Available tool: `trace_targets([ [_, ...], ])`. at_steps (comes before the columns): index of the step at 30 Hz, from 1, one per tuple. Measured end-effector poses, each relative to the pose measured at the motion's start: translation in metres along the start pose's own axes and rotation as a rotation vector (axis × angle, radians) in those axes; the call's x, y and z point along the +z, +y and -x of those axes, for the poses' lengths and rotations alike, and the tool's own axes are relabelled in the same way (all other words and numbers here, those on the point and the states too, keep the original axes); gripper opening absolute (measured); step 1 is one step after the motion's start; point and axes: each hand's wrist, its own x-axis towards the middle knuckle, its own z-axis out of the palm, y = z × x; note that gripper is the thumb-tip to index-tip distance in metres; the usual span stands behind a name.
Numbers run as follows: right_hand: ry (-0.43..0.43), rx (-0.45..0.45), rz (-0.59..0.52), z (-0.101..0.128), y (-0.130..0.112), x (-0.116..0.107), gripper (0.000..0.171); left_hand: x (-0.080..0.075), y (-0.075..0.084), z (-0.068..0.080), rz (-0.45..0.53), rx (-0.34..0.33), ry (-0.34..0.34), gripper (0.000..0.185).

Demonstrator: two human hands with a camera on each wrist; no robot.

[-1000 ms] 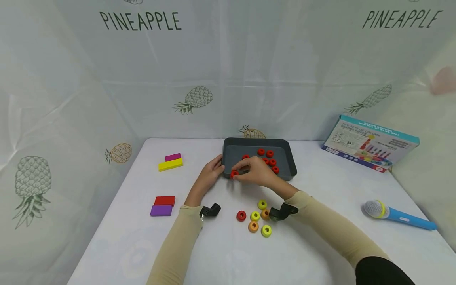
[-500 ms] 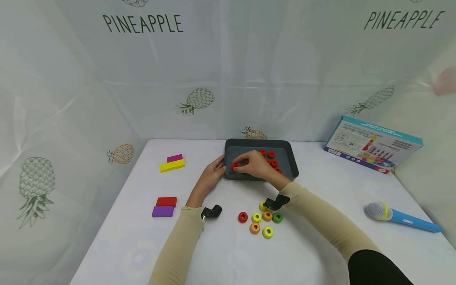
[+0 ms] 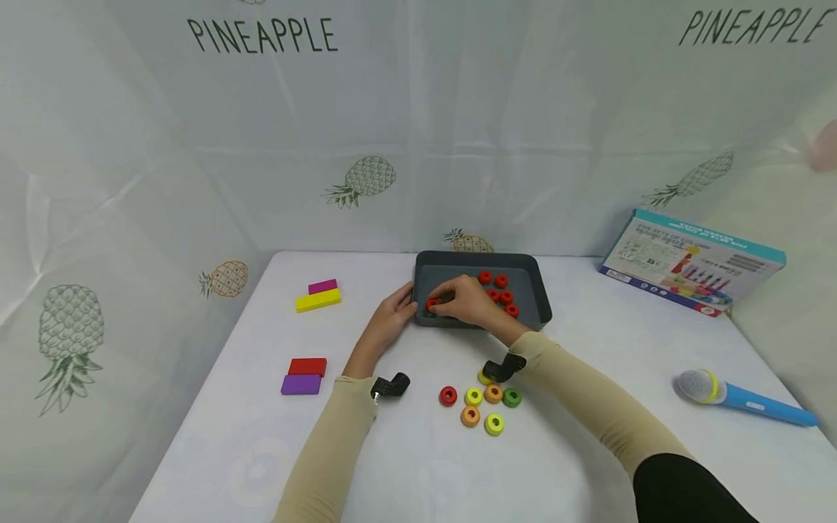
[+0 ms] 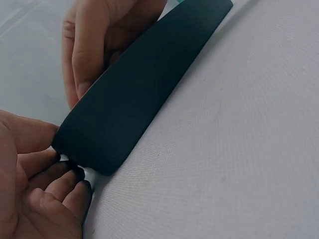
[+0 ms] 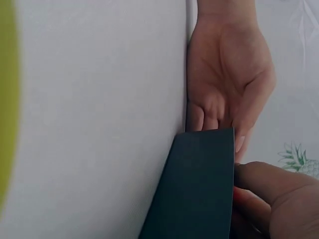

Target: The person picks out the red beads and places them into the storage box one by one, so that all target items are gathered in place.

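Head camera is looking forward and down over the whole tabletop from well back, while both wrist cameras are sitting very close beside the dark tray, all three views sharing its near-left corner, where the left hand is resting.

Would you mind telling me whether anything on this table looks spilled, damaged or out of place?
Nothing stands out. The grey tray sits flat, red rings lie inside it, the other rings cluster on the table, and the blocks are neat.
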Motion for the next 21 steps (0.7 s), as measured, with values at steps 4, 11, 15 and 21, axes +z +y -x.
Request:
trace_targets([
  [4,-0.006,0.007,0.016,-0.0019,0.0003,0.0004,0.024,-0.0002,0.002,-0.0002,0.005,0.001,0.002,0.057],
  [11,-0.02,0.004,0.067,-0.0032,0.0028,0.0014,0.025,-0.0002,0.0025,-0.0006,0.005,0.021,0.0,0.058],
  [15,-0.025,-0.002,0.098,-0.0035,0.0042,0.002,0.025,-0.0003,0.0012,-0.0012,0.008,0.023,-0.01,0.059],
  [21,-0.022,-0.016,0.107,-0.0039,0.0064,0.0043,0.025,-0.0002,-0.0001,-0.0014,0.025,0.027,-0.01,0.059],
])
